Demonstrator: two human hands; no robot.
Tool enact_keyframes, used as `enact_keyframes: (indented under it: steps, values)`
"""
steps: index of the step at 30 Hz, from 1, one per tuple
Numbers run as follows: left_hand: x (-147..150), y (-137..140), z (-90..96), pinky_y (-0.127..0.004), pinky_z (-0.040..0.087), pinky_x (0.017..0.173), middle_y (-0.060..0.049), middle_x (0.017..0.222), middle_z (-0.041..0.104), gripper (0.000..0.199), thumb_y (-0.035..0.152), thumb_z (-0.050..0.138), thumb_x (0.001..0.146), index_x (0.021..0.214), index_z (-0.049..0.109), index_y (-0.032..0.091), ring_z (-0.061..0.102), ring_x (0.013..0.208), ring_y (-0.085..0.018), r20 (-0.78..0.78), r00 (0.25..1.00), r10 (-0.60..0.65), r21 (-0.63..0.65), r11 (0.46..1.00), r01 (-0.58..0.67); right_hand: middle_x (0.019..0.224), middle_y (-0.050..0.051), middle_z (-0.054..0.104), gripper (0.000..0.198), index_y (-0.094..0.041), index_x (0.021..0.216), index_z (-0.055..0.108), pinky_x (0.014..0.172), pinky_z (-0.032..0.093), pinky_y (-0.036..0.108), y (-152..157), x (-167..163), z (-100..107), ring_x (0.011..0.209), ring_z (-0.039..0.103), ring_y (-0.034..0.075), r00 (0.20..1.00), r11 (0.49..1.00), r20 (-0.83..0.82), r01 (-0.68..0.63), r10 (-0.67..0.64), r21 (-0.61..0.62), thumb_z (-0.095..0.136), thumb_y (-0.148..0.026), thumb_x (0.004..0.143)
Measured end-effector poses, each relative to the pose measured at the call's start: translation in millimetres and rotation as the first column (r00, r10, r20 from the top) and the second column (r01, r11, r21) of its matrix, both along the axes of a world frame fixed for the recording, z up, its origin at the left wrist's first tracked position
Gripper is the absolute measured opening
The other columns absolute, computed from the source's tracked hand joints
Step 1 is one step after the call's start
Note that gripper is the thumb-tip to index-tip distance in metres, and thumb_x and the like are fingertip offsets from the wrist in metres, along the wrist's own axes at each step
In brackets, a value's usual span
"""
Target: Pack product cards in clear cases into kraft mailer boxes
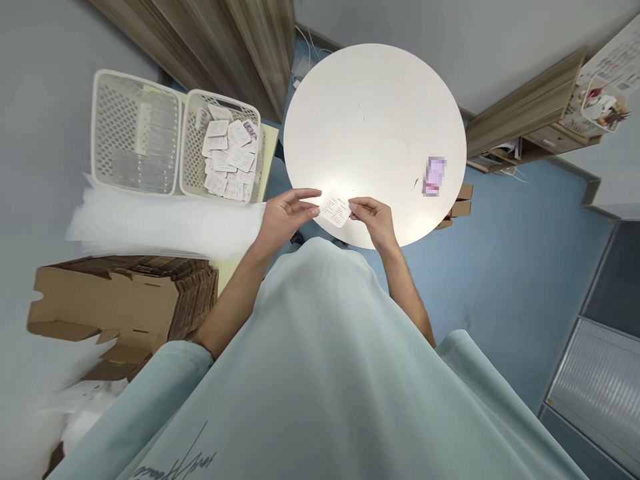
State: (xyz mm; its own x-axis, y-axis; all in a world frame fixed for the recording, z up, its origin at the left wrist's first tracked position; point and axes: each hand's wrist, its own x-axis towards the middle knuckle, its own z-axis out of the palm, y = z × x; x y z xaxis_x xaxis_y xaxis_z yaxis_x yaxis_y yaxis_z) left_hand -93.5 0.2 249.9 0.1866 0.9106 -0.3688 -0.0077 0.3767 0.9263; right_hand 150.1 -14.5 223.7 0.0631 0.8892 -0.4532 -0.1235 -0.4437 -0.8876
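Note:
A small white card (335, 209) with rounded corners and lines of print is held over the near edge of the round white table (373, 120). My right hand (374, 217) pinches its right edge between thumb and fingers. At the card's left edge is my left hand (290, 212), its thumb and index finger apart. The fingertips come close to the card; whether they touch it, I cannot tell.
Left of the table, one white basket (186, 157) holds many printed cards, and another basket (95, 133) holds clear plastic pieces. White sheeting (165, 223) and flattened cardboard boxes (107, 300) lie nearer. A blurred pink item (434, 177) rests on the table's right.

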Motion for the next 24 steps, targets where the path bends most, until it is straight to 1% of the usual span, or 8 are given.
enact_keyframes:
  steps: [4,8,10,12,15,18,21,24]
  values:
    - [4,-4,-13.1,-0.05,0.071,0.103,-0.012,0.12,0.082,0.064,0.056,0.102,0.075,0.124,0.083,0.02,0.082,0.105,-0.027,0.039,0.999,0.012,-0.08,0.997,-0.009,0.095,0.003,0.082,0.041,-0.028,0.098,0.086,0.09,0.068,0.041,6,2,9,0.09,0.075,0.021,0.997,0.996,0.068,-0.028,0.022,0.08,0.099,-0.062,0.079]
    - [5,-6,-18.0,-0.048,0.072,0.101,-0.01,0.113,0.08,0.062,0.054,0.102,0.076,0.124,0.082,0.02,0.081,0.103,-0.025,0.061,0.998,0.032,-0.091,0.996,-0.026,0.101,0.004,0.081,0.038,-0.028,0.103,0.086,0.09,0.067,0.041,10,6,16,0.094,0.075,0.022,0.993,0.991,0.1,-0.073,0.061,0.116,0.096,-0.059,0.085]
    - [5,-6,-17.1,-0.048,0.072,0.102,-0.01,0.114,0.081,0.065,0.056,0.103,0.075,0.126,0.082,0.021,0.082,0.106,-0.026,0.083,0.996,0.027,-0.099,0.995,-0.019,0.106,0.004,0.08,0.036,-0.029,0.107,0.087,0.092,0.067,0.041,10,8,18,0.098,0.075,0.022,0.99,0.986,0.113,-0.103,0.088,0.135,0.095,-0.058,0.088]
    - [5,-5,-13.7,-0.048,0.07,0.104,-0.011,0.118,0.083,0.07,0.059,0.105,0.074,0.129,0.082,0.023,0.082,0.114,-0.03,0.123,0.992,-0.01,-0.123,0.992,0.025,0.108,0.004,0.078,0.035,-0.03,0.107,0.087,0.093,0.066,0.041,11,11,20,0.101,0.075,0.023,0.986,0.979,0.117,-0.135,0.118,0.152,0.094,-0.059,0.09]
    - [9,-4,-5.0,-0.052,0.067,0.11,-0.015,0.128,0.085,0.077,0.061,0.107,0.072,0.135,0.082,0.024,0.08,0.129,-0.037,0.212,0.97,-0.122,-0.172,0.972,0.16,0.108,0.005,0.076,0.037,-0.03,0.102,0.085,0.096,0.066,0.041,12,14,21,0.108,0.074,0.025,0.982,0.966,0.104,-0.178,0.161,0.186,0.092,-0.064,0.091]
    - [17,-6,4.1,-0.058,0.064,0.115,-0.019,0.134,0.084,0.081,0.061,0.109,0.07,0.136,0.084,0.023,0.078,0.134,-0.042,0.287,0.937,-0.2,-0.204,0.943,0.264,0.108,0.005,0.077,0.04,-0.029,0.1,0.084,0.102,0.065,0.044,13,15,20,0.114,0.074,0.027,0.978,0.952,0.082,-0.207,0.193,0.226,0.09,-0.068,0.093]
    - [25,-8,8.3,-0.062,0.061,0.119,-0.021,0.136,0.084,0.08,0.06,0.109,0.068,0.134,0.085,0.022,0.078,0.135,-0.044,0.312,0.927,-0.21,-0.209,0.936,0.283,0.109,0.005,0.078,0.041,-0.03,0.099,0.082,0.105,0.065,0.046,14,14,18,0.116,0.074,0.028,0.978,0.953,0.054,-0.211,0.204,0.216,0.09,-0.07,0.092]
    - [28,-9,5.5,-0.062,0.06,0.12,-0.021,0.137,0.083,0.079,0.058,0.109,0.068,0.133,0.085,0.022,0.078,0.134,-0.044,0.271,0.946,-0.181,-0.203,0.949,0.24,0.114,0.005,0.08,0.04,-0.03,0.1,0.082,0.106,0.065,0.046,14,13,16,0.122,0.074,0.029,0.986,0.968,0.04,-0.168,0.164,0.184,0.092,-0.067,0.091]
